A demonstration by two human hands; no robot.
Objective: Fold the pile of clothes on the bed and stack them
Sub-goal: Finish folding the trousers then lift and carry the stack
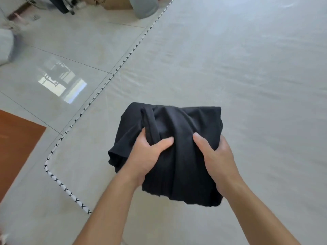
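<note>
A black garment, folded into a rough bundle, is held over the pale grey bed near its left front corner. My left hand grips its left side, thumb on top and fingers underneath. On its right side my right hand grips it the same way. A loose flap of the garment hangs down at the left, below my left hand. No other clothes are in view.
The bed's edge, trimmed with white piping and black stitches, runs diagonally from the top to a rounded corner at the lower left. Beyond it lies glossy tiled floor, a brown panel at the left, and a box and clutter at the top.
</note>
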